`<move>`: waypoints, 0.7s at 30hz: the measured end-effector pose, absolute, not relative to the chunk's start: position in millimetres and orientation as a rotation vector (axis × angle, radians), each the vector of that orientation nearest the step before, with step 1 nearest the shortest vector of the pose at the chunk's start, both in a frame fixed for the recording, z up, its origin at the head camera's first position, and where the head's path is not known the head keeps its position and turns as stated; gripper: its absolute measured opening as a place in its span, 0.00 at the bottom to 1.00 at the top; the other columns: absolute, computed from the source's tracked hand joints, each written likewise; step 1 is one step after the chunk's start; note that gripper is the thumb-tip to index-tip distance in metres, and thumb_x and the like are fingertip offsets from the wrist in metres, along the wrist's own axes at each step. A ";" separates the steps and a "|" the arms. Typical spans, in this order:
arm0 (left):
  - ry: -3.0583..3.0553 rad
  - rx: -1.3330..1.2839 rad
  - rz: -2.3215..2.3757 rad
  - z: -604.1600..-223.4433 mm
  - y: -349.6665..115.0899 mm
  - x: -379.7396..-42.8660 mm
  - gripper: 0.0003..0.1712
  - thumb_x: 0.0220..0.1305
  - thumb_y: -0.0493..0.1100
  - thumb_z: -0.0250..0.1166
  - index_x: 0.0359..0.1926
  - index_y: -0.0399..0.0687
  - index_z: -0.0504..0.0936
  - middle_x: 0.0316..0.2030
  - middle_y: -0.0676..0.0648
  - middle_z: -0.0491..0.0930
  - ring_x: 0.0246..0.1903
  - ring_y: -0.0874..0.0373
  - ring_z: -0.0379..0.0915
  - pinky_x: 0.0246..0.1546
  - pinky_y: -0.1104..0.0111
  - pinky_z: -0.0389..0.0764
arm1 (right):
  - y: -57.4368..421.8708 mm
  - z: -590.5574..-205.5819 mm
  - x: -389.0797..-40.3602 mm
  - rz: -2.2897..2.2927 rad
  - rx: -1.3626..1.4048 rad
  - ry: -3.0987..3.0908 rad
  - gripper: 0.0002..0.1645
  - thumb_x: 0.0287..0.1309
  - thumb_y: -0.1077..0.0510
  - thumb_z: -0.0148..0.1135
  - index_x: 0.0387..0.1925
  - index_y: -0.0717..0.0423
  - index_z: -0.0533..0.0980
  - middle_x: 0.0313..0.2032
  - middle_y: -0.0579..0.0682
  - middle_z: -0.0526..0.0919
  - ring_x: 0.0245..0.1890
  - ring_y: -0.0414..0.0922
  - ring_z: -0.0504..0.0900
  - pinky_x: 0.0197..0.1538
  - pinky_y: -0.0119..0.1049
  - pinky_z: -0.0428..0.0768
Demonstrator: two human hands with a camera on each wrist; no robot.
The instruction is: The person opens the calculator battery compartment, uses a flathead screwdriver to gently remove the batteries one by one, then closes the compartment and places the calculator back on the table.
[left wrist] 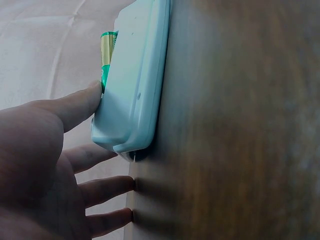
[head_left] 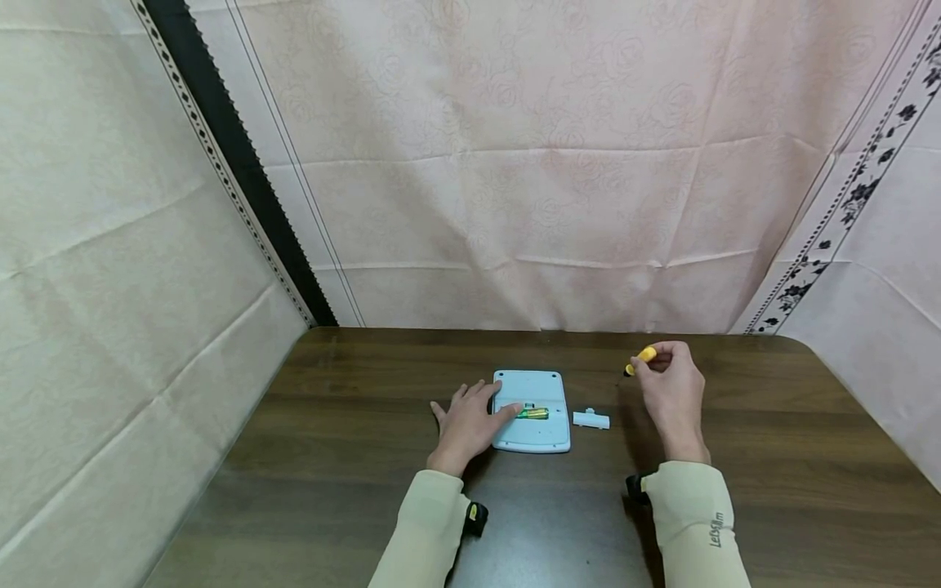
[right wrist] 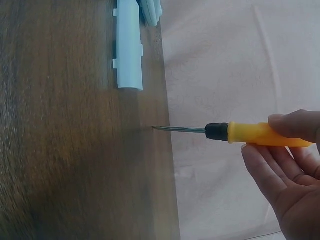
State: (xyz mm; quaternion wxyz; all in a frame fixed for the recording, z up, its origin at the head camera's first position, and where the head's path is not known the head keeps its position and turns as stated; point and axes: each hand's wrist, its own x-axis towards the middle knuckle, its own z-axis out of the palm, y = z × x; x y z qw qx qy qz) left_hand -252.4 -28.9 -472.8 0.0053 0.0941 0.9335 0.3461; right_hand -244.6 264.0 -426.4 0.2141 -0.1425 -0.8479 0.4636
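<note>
A flat light-blue device with rounded corners lies on the table, its battery compartment uncovered. Green-and-gold batteries sit in that compartment; one stands slightly proud in the left wrist view. The left hand rests at the device's left side, thumb on its upper face by the battery, other fingers extended along the edge and table. To the right, the right hand pinches a screwdriver by its yellow handle, the thin metal shaft pointing down toward the table. Between device and right hand lies the light-blue battery cover.
The brown wooden table ends at a far edge, where a pale patterned cloth hangs. More cloth hangs on the left and right sides. A black wrist strap mount sticks out beside the left sleeve.
</note>
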 end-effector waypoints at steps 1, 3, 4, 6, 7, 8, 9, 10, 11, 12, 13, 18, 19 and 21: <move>2.923 0.295 1.084 -472.6 -28.8 -252.3 0.38 0.74 0.66 0.64 0.74 0.49 0.77 0.75 0.37 0.69 0.77 0.31 0.54 0.67 0.20 0.37 | 264.0 -426.3 -244.5 1.287 -0.398 -2.354 0.23 0.71 0.60 0.69 0.59 0.67 0.71 0.52 0.65 0.82 0.51 0.57 0.83 0.34 0.16 0.72; 2.924 0.295 1.082 -472.2 -28.6 -252.1 0.38 0.74 0.66 0.64 0.74 0.49 0.77 0.75 0.37 0.69 0.77 0.31 0.54 0.67 0.20 0.36 | 263.9 -426.0 -244.3 1.289 -0.400 -2.357 0.23 0.71 0.60 0.68 0.59 0.67 0.71 0.52 0.64 0.81 0.51 0.57 0.83 0.34 0.16 0.72; 2.924 0.294 1.079 -472.1 -28.6 -252.1 0.38 0.74 0.66 0.64 0.74 0.49 0.77 0.75 0.37 0.69 0.77 0.31 0.54 0.67 0.20 0.37 | 264.0 -425.9 -244.3 1.287 -0.402 -2.358 0.23 0.71 0.60 0.68 0.59 0.67 0.71 0.52 0.64 0.81 0.52 0.57 0.83 0.34 0.16 0.72; 2.925 0.293 1.075 -472.0 -28.5 -252.0 0.38 0.74 0.66 0.64 0.74 0.49 0.77 0.75 0.37 0.69 0.77 0.31 0.54 0.67 0.20 0.36 | 263.8 -425.3 -243.9 1.284 -0.403 -2.360 0.23 0.71 0.61 0.68 0.59 0.67 0.71 0.53 0.65 0.81 0.52 0.57 0.83 0.34 0.16 0.71; 2.926 0.293 1.072 -472.0 -28.5 -252.1 0.38 0.74 0.66 0.64 0.74 0.49 0.77 0.75 0.37 0.69 0.77 0.31 0.55 0.67 0.20 0.36 | 263.7 -425.0 -243.7 1.282 -0.403 -2.359 0.23 0.71 0.61 0.68 0.59 0.67 0.71 0.53 0.65 0.81 0.52 0.57 0.83 0.34 0.16 0.71; 2.926 0.292 1.068 -472.0 -28.5 -252.1 0.38 0.74 0.66 0.64 0.74 0.49 0.77 0.75 0.37 0.69 0.77 0.31 0.55 0.67 0.20 0.36 | 263.5 -424.6 -243.5 1.277 -0.404 -2.362 0.23 0.71 0.61 0.68 0.59 0.68 0.71 0.53 0.65 0.81 0.52 0.58 0.83 0.34 0.16 0.71; 2.927 0.292 1.066 -472.1 -28.4 -252.2 0.38 0.74 0.66 0.64 0.74 0.49 0.77 0.75 0.37 0.69 0.77 0.31 0.55 0.67 0.20 0.37 | 263.4 -424.0 -243.3 1.271 -0.405 -2.363 0.22 0.71 0.61 0.68 0.59 0.68 0.71 0.53 0.65 0.81 0.51 0.58 0.83 0.34 0.16 0.71; 2.928 0.291 1.063 -472.1 -28.4 -252.3 0.38 0.74 0.66 0.64 0.74 0.49 0.77 0.75 0.37 0.69 0.77 0.31 0.55 0.67 0.20 0.37 | 263.3 -423.4 -243.3 1.262 -0.406 -2.365 0.22 0.71 0.62 0.68 0.59 0.68 0.71 0.52 0.66 0.81 0.51 0.58 0.83 0.34 0.16 0.71; 2.928 0.291 1.061 -472.1 -28.4 -252.4 0.38 0.74 0.66 0.64 0.74 0.49 0.77 0.75 0.37 0.69 0.77 0.31 0.55 0.67 0.20 0.37 | 263.1 -422.9 -242.9 1.254 -0.408 -2.368 0.22 0.71 0.62 0.68 0.59 0.68 0.71 0.52 0.66 0.81 0.51 0.58 0.83 0.34 0.17 0.71; 2.928 0.291 1.061 -472.1 -28.4 -252.5 0.38 0.74 0.66 0.64 0.74 0.49 0.77 0.75 0.37 0.69 0.77 0.31 0.55 0.67 0.20 0.37 | 262.9 -422.4 -242.7 1.246 -0.412 -2.371 0.22 0.71 0.62 0.67 0.59 0.68 0.71 0.52 0.66 0.81 0.51 0.59 0.83 0.33 0.17 0.71; 2.928 0.292 1.060 -472.1 -28.3 -252.6 0.38 0.74 0.66 0.64 0.74 0.49 0.77 0.75 0.37 0.69 0.77 0.31 0.55 0.67 0.20 0.36 | 262.7 -421.8 -242.4 1.234 -0.414 -2.372 0.22 0.71 0.62 0.67 0.59 0.69 0.71 0.51 0.66 0.81 0.50 0.59 0.83 0.33 0.18 0.71; 2.929 0.293 1.059 -472.2 -28.2 -252.8 0.38 0.74 0.66 0.64 0.74 0.49 0.77 0.75 0.38 0.69 0.77 0.31 0.55 0.66 0.19 0.36 | 261.6 -419.6 -241.0 1.170 -0.435 -2.371 0.20 0.70 0.63 0.68 0.56 0.70 0.72 0.48 0.67 0.82 0.47 0.60 0.84 0.36 0.27 0.76; 2.930 0.293 1.059 -472.2 -28.2 -252.8 0.38 0.74 0.66 0.64 0.74 0.49 0.77 0.75 0.38 0.69 0.77 0.31 0.55 0.66 0.19 0.37 | 261.4 -419.3 -240.8 1.162 -0.439 -2.371 0.20 0.70 0.64 0.68 0.55 0.70 0.72 0.48 0.67 0.82 0.46 0.60 0.84 0.38 0.31 0.79; 2.930 0.295 1.059 -472.1 -28.2 -252.7 0.38 0.74 0.66 0.64 0.74 0.49 0.77 0.75 0.38 0.69 0.77 0.31 0.55 0.66 0.19 0.36 | 260.8 -419.5 -240.3 1.155 -0.450 -2.375 0.20 0.70 0.64 0.68 0.55 0.70 0.72 0.48 0.68 0.82 0.46 0.62 0.84 0.42 0.41 0.84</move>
